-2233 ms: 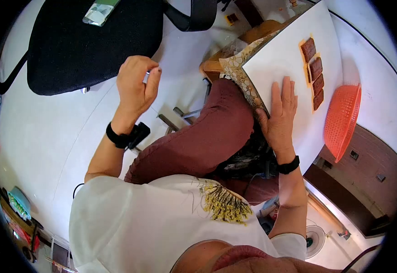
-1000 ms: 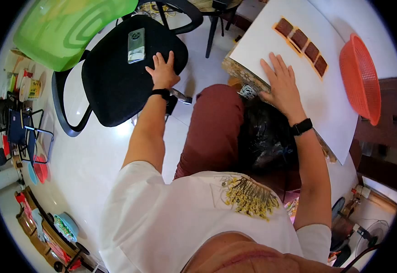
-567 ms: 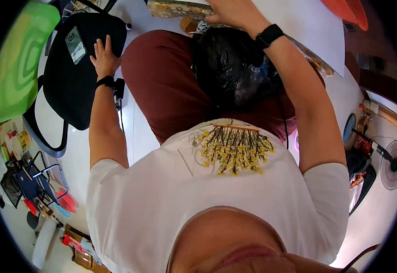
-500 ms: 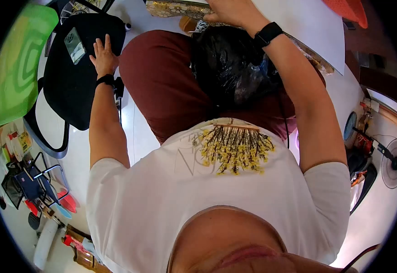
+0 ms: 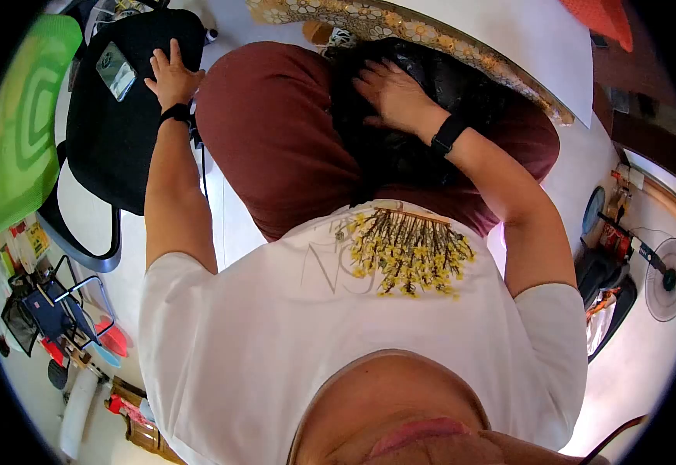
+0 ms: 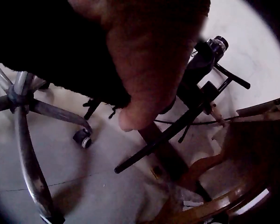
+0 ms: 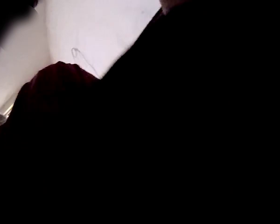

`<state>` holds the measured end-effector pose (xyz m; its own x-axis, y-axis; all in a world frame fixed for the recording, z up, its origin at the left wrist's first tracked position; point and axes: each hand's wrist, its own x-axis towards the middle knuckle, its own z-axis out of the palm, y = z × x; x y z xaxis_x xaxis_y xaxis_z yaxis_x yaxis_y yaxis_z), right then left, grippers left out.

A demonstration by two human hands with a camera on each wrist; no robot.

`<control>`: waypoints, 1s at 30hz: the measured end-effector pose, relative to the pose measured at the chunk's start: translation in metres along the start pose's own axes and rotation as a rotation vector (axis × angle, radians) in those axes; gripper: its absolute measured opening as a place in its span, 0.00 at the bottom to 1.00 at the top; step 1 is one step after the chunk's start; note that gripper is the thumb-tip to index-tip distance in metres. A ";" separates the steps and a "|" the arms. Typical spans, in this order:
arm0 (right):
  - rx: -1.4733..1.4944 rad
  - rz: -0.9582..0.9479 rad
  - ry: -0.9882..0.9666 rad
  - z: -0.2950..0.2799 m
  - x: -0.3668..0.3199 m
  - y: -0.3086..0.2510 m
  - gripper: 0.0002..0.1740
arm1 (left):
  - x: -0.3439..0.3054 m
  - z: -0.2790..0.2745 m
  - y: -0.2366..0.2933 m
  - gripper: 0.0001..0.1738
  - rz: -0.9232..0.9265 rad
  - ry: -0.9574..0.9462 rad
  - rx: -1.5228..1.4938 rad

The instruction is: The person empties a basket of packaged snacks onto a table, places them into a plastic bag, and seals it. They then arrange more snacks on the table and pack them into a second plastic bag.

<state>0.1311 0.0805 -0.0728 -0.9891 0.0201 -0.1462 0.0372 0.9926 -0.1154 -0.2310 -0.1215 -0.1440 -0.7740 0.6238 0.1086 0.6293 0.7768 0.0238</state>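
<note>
My left hand (image 5: 173,77) rests with fingers spread on the edge of the black chair seat (image 5: 109,147). A phone (image 5: 115,71) lies on that seat, to the left of the fingers. In the left wrist view the same hand (image 6: 151,60) shows dark against the seat's edge, the fingers mostly hidden. My right hand (image 5: 400,97) lies over a black plastic bag (image 5: 458,74) in my lap, fingers loosely extended. The right wrist view is almost wholly dark, with part of the white shirt (image 7: 98,28) showing.
A white tabletop (image 5: 531,46) with a patterned cloth edge (image 5: 423,35) stands just beyond my knees. An orange-red basket (image 5: 603,19) shows at its far right. The chair's green back (image 5: 24,132) is at far left; a fan (image 5: 667,279) stands at right.
My left hand came down onto the chair seat. My right hand left the white tabletop and moved onto the black plastic bag. The head view tilted down, so the brown squares left it.
</note>
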 end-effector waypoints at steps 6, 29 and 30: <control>0.028 0.112 -0.198 0.020 -0.007 0.029 0.34 | 0.007 0.004 -0.003 0.54 -0.009 -0.030 0.012; 0.158 0.281 -0.394 0.013 -0.016 0.013 0.31 | -0.002 0.007 -0.017 0.56 0.056 -0.046 0.008; 0.192 0.259 -0.280 0.002 -0.014 0.007 0.27 | -0.005 0.004 -0.016 0.55 0.050 -0.009 -0.012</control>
<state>0.1455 0.0868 -0.0734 -0.8673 0.2065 -0.4530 0.3316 0.9183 -0.2163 -0.2372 -0.1367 -0.1485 -0.7419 0.6629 0.1013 0.6683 0.7433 0.0300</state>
